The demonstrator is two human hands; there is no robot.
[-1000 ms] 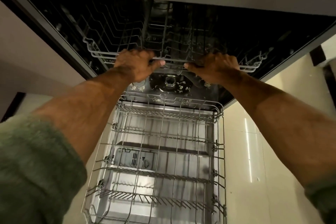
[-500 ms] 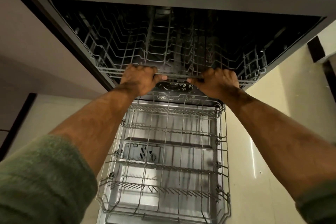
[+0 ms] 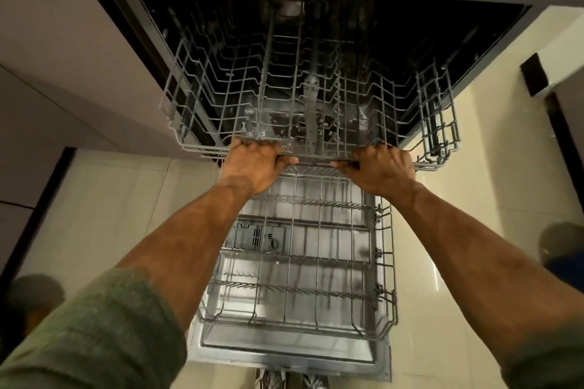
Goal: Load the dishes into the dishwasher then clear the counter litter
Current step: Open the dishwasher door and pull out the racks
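At the open dishwasher [image 3: 493,50], the left hand [image 3: 249,166] and right hand [image 3: 384,169] each gripped the upper rack [image 3: 284,98] by its front rail.

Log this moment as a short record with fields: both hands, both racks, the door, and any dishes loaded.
left hand: grips the front rail of the upper rack
right hand: grips the same front rail
upper rack: partly out of the dishwasher, no dishes in it
lower rack: out over the open door, no dishes in it
dishes: none in view
sleeves: green, on both forearms
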